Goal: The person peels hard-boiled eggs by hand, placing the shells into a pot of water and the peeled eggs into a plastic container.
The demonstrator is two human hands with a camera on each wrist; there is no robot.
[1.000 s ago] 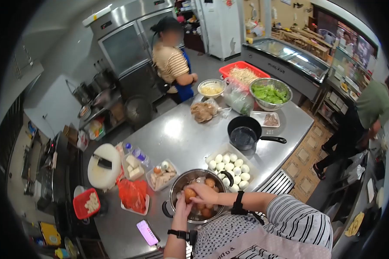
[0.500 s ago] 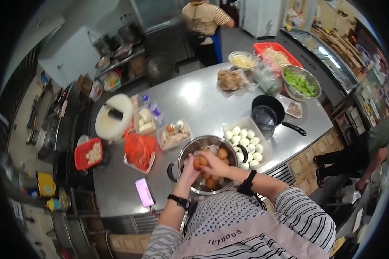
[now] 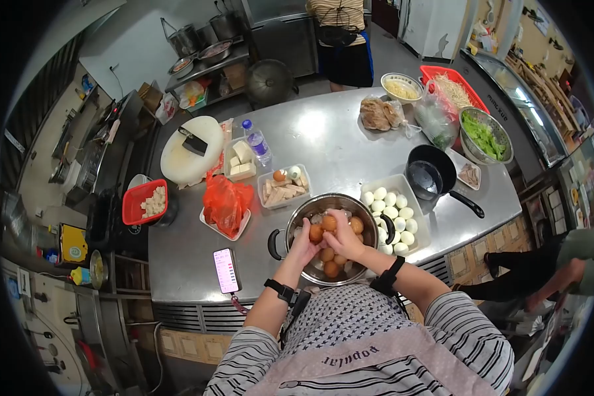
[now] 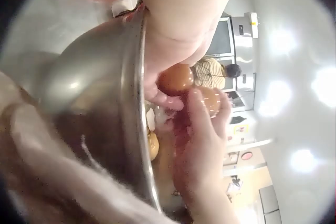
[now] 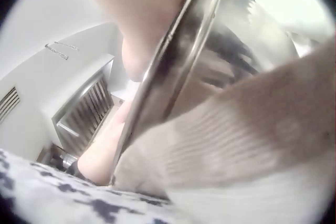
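Observation:
Both hands are over a steel pot (image 3: 298, 212) with black handles, which holds several brown eggs (image 3: 331, 268). My left hand (image 3: 302, 248) grips one brown egg (image 4: 177, 78), its fingers curled around it. In my right hand (image 3: 344, 240) is a second brown egg (image 4: 211, 100), between thumb and fingers. The two eggs are close together above the pot's inside. In the right wrist view, the pot's wall (image 5: 231, 40) hides most of the fingers.
To the right stand a tub of peeled white eggs (image 3: 406, 213) and a black saucepan (image 3: 431, 173). A tub of pale pieces (image 3: 285, 191), a red bag (image 3: 228, 204) and a phone (image 3: 225, 270) lie left. Behind are a bottle (image 3: 257, 142) and a cutting board (image 3: 178, 162).
The head view has tilted down and turned. Both hands stay over the pot, and the right hand's egg now shows more clearly beside the left's. The person behind has turned their back.

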